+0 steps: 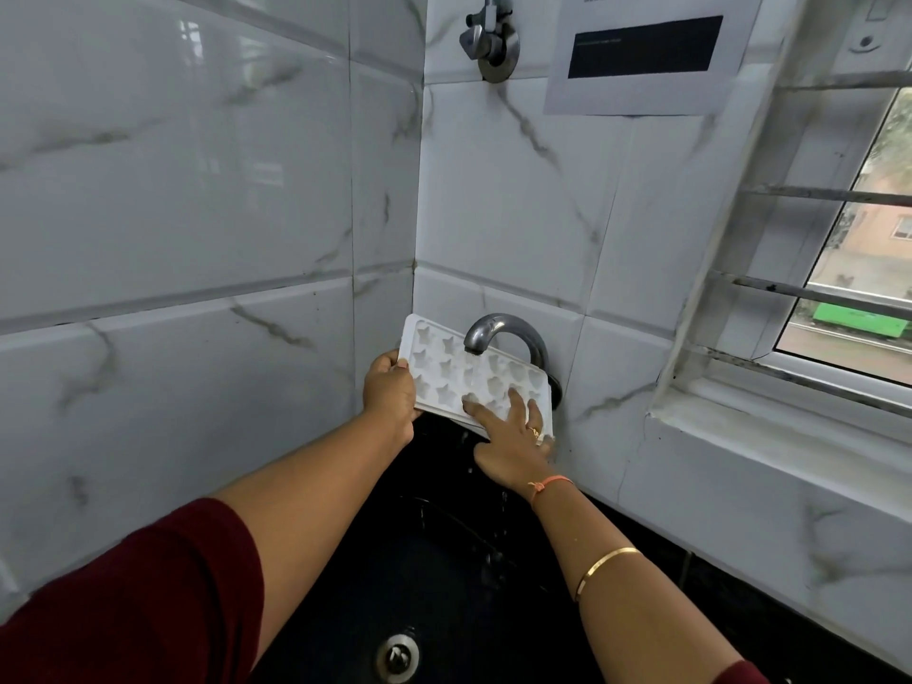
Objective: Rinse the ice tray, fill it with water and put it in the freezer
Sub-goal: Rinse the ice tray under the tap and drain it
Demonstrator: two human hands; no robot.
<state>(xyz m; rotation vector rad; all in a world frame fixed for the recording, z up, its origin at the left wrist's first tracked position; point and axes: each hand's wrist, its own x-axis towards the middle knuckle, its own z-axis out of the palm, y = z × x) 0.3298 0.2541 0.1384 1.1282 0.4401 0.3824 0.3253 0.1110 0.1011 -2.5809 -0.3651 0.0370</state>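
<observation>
The tray (439, 363) sits tilted under the tap (498, 333) at the far end of the sink (419, 560), its star-shaped cells facing up and toward the person, with water running over it and dripping off the near edge. The left hand (390, 392) grips its left short end, thumb on top and fingers curled beneath. The right hand (513, 446) lies flat on the near right cells, fingers straight and spread, holding nothing. The tray looks like thin white plastic: light, likely a little flexible and slick when wet, so the plain rim at the short ends is the safest hold, one hand at each end once it is full. Filled, it will probably slosh, so it should be carried level. Room is tight: the spout hangs just over the middle cells, the wall (493, 214) is close behind and to the left, and a sill (740, 436) juts out on the right. The open way out is toward the near side, over the sink.
</observation>
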